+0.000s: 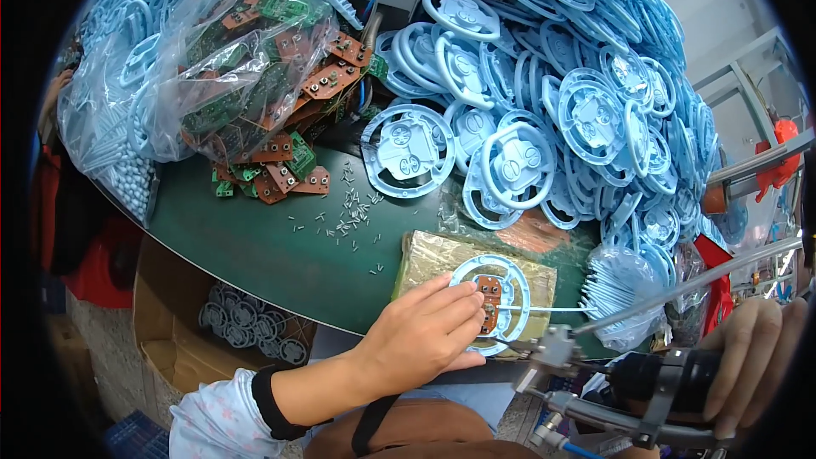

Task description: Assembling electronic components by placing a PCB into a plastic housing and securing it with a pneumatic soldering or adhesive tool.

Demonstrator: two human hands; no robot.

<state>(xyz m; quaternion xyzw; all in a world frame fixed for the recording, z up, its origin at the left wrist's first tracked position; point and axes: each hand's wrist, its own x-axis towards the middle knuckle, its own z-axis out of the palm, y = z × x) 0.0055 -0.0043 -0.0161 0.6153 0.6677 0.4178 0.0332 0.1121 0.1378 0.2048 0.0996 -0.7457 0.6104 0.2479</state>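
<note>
A light-blue plastic toy steering wheel (521, 299) lies on a block wrapped in yellowish tape (425, 255) at the table's near edge. Set in the wheel is a small brown circuit board (490, 289). My left hand (429, 323) presses its fingers on the wheel's left side and the board, the thumb lower at the rim. At the lower right my right hand (752, 357) wraps round the black body of an electric screwdriver (663, 378) clamped to a metal arm. The screwdriver's metal head (557, 348) points left, its tip by the wheel's lower edge.
Loose screws (348, 217) are scattered on the green tabletop (255, 242). Brown and green circuit boards (276, 174) spill from a clear plastic bag (238, 59). Blue steering wheels (518, 161) are heaped at the back right. Below the left edge stands a cardboard box (170, 323) of wheels.
</note>
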